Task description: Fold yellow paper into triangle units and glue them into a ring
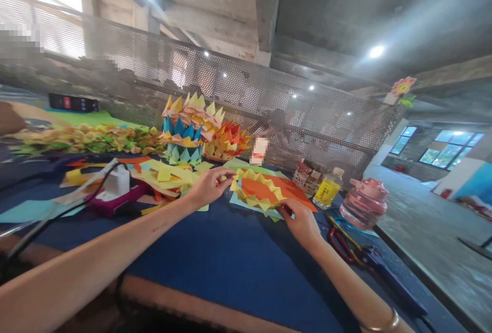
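Note:
A ring of folded yellow paper points [261, 202] lies over orange paper [303, 195] and light blue and green sheets on the blue table [200, 266]. At the ring's left end, my left hand [210, 185] pinches its edge between thumb and fingers. My right hand [302, 220] grips the ring's near right edge, thumb and fingertips closed on it. Behind my left hand stand stacked folded-paper crowns [184, 130] in blue, green, orange and cream.
Left are yellow paper pieces [169, 174], a purple power strip [115, 202] with cables and a pile of small folded pieces [88, 139]. Right are a yellow-labelled bottle [328, 188], a pink jug [364, 204], red-handled scissors [341, 245] and a dark blue tool [392, 271].

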The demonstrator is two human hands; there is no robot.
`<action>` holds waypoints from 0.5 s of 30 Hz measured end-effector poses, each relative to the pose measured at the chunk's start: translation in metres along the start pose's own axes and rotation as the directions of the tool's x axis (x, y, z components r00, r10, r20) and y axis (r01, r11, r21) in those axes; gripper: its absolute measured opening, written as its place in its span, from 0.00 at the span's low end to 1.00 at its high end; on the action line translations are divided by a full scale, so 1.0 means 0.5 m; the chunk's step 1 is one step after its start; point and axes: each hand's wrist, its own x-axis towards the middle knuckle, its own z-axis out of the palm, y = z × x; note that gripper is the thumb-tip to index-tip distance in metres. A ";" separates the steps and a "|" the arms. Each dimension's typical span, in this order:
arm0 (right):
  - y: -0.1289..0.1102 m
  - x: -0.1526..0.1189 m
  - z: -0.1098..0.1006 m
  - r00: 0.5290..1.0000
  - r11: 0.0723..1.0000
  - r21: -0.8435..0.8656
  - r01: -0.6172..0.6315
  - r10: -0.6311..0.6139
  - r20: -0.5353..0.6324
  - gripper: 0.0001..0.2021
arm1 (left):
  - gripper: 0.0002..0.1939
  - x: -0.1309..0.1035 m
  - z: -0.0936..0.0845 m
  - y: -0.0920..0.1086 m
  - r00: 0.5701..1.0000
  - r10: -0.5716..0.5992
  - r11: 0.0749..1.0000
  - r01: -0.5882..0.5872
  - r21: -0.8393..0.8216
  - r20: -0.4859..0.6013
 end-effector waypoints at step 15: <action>0.052 0.013 -0.043 0.930 0.983 0.053 -0.176 0.184 -0.317 0.18 | 0.40 0.133 0.138 0.050 0.762 0.005 0.943 -0.220 0.251 0.648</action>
